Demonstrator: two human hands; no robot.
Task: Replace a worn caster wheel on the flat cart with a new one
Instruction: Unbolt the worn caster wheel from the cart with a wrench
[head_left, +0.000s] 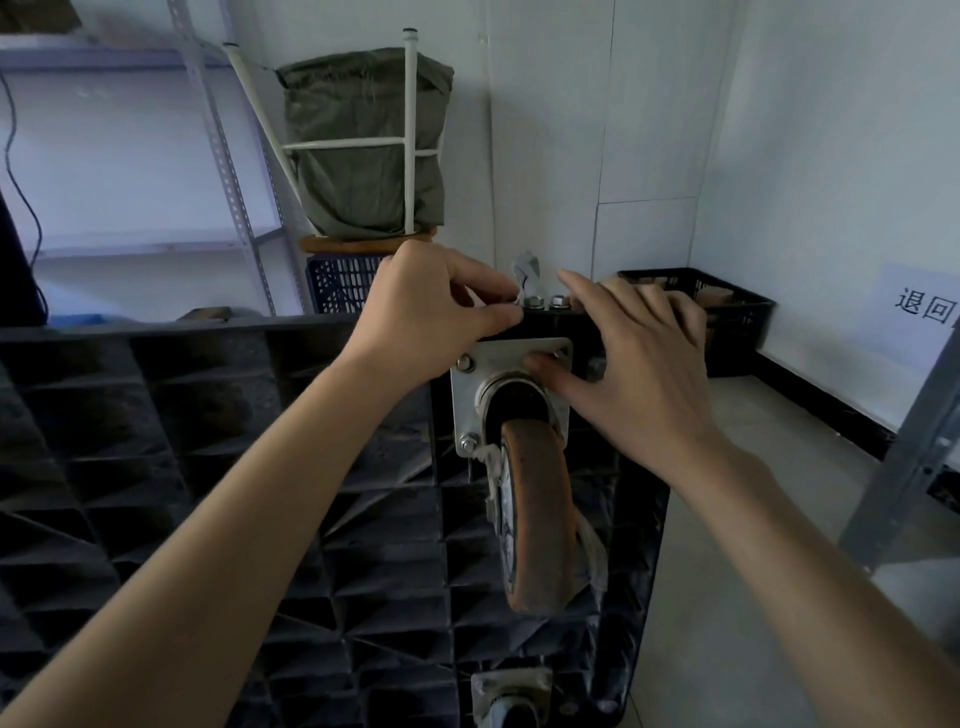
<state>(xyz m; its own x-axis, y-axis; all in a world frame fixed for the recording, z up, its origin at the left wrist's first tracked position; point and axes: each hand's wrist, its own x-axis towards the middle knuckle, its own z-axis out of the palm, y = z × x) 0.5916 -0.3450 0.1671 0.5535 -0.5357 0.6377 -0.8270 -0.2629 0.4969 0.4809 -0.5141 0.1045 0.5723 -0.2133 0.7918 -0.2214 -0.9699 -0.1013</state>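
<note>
Two bare hands work at a worn caster wheel (535, 514) bolted to the ribbed underside of an upturned flat cart (208, 467). Left hand (431, 317) curls its fingers at the cart's top edge, pinching something too small to identify. Right hand (639, 358) lies open, thumb pressing the caster's mounting plate (467, 395). A second caster (511, 699) is cut off below.
</note>
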